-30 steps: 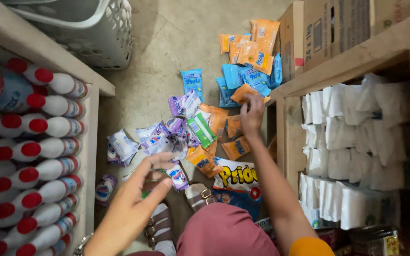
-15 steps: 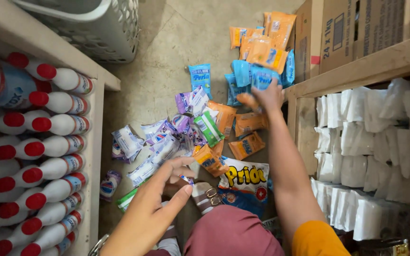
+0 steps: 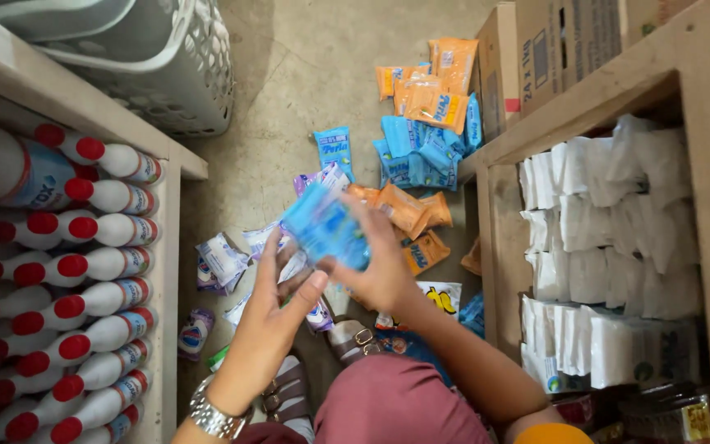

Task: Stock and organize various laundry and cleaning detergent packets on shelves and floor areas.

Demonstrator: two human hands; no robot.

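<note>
The small blue plastic snack packet (image 3: 325, 228) is up in the air, over the floor, held between both hands. It looks light and thin, and it will crinkle and bend. It may be slippery, so it is best pinched at its flat sealed ends, not squeezed in the middle.

The right hand (image 3: 384, 267) is closed around the packet's lower side. The left hand (image 3: 277, 316) has its fingers spread, and its fingertips touch the packet from below.

Under the hands, more small packets lie on the grey concrete floor (image 3: 306, 74): blue ones (image 3: 421, 152), orange ones (image 3: 429, 90) and purple and white ones (image 3: 223, 259).

A wooden shelf of red-capped white bottles (image 3: 84, 271) stands close on the left. A wooden shelf of white packets (image 3: 610, 247) stands close on the right. The floor between them is narrow, with open room farther up.
</note>
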